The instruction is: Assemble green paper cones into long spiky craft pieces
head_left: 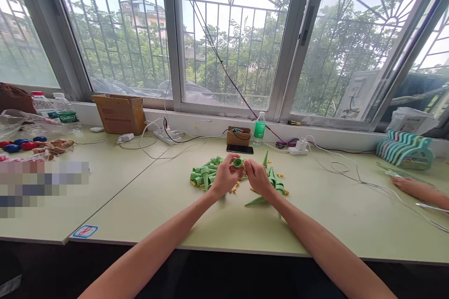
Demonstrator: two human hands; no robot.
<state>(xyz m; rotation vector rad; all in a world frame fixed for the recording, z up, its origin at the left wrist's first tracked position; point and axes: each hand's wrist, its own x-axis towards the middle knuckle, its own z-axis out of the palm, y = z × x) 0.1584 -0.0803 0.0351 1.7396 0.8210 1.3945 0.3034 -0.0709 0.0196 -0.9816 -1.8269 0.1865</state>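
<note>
Two bare forearms (pixel 168 231) reach over the pale green table (pixel 140 210). A cardboard box (pixel 119 114) hides its contents; a smaller box (pixel 233 140) holds something greenish. The left hand (pixel 226 175) clamps a hollow green piece (pixel 237 162), its round mouth facing up, above the table; the right hand (pixel 257 176) curls beside it, its grip unclear.

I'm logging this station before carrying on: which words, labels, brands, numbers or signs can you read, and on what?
No text reads with certainty.
Blue-bordered sticker on the table edge: red mark, perhaps "8", unsure.
Green-labelled bottle by the middle window: white print, too small.
White-capped bottle at left: white lettering on green, too blurred.
Held green plastic piece: no lettering visible.
</note>
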